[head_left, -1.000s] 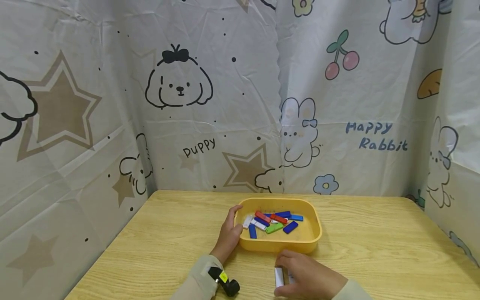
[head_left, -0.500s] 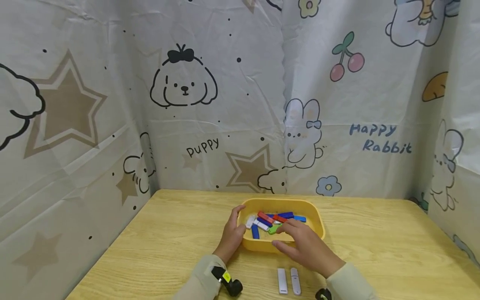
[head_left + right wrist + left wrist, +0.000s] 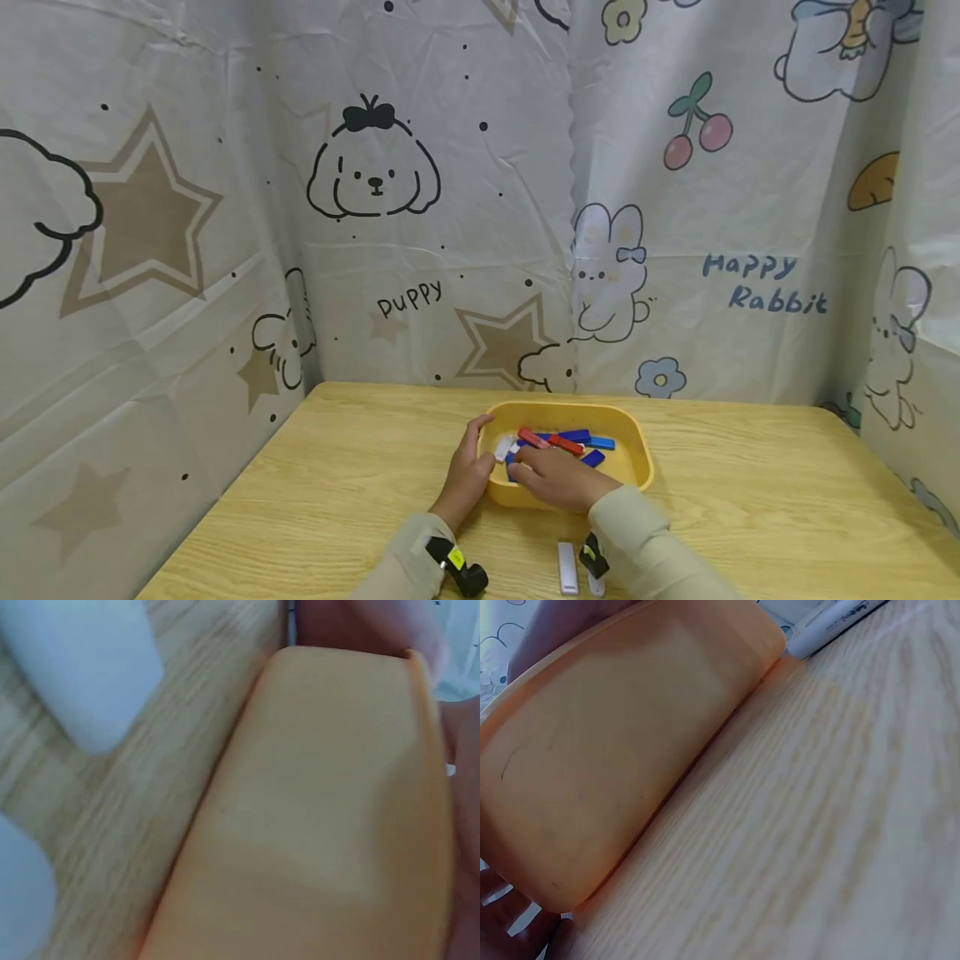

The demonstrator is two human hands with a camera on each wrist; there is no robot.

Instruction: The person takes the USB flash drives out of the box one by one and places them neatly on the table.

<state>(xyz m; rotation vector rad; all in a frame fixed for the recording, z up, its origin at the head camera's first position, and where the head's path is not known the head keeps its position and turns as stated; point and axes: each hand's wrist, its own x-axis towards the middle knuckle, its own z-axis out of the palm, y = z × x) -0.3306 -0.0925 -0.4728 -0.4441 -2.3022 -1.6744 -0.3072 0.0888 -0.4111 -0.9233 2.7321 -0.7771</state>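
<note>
A yellow plastic tray [image 3: 643,442] stands on the table, holding several blue, red and white sticks that look like USB flash drives. My left hand [image 3: 467,475] grips the tray's left end, thumb at the rim. Over the tray's front edge reaches my right hand [image 3: 558,479], its fingers down among the drives at the left of the pile. Its fingertips are partly hidden, so whether they pinch a drive does not show. Two white USB drives lie before the tray: one [image 3: 567,568] plain to see, the other [image 3: 596,583] partly under the right wrist. Both wrist views show mainly the tray's outer wall [image 3: 622,742].
The light wood table [image 3: 300,517] spreads to both sides of the tray. Behind it and at the sides hangs a printed curtain [image 3: 405,250]. A small black camera [image 3: 457,567] is strapped to the left wrist, another [image 3: 594,557] to the right.
My right hand has left the white drives on the table, crossed over the tray's front edge and gone down into the pile. The left hand keeps its grip on the tray.
</note>
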